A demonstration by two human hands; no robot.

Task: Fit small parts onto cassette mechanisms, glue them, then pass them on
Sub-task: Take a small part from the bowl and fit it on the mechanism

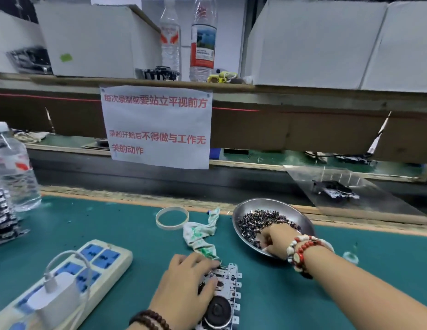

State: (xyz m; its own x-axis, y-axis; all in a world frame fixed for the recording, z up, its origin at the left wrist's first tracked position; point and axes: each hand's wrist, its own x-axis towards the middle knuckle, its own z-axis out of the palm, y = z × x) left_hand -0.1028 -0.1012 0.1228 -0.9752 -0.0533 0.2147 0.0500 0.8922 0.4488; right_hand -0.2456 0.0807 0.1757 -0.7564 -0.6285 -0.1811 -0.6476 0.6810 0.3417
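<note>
While our left hand [184,289] pins the cassette mechanism [223,298] at the surface's near edge w/ curled fingers, our right hand [275,239] digs the parts dish [300,216] by the far edge, prob. pinching one; grip hidden.

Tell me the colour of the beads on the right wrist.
Red and white beads, clearest in the head view.
</note>
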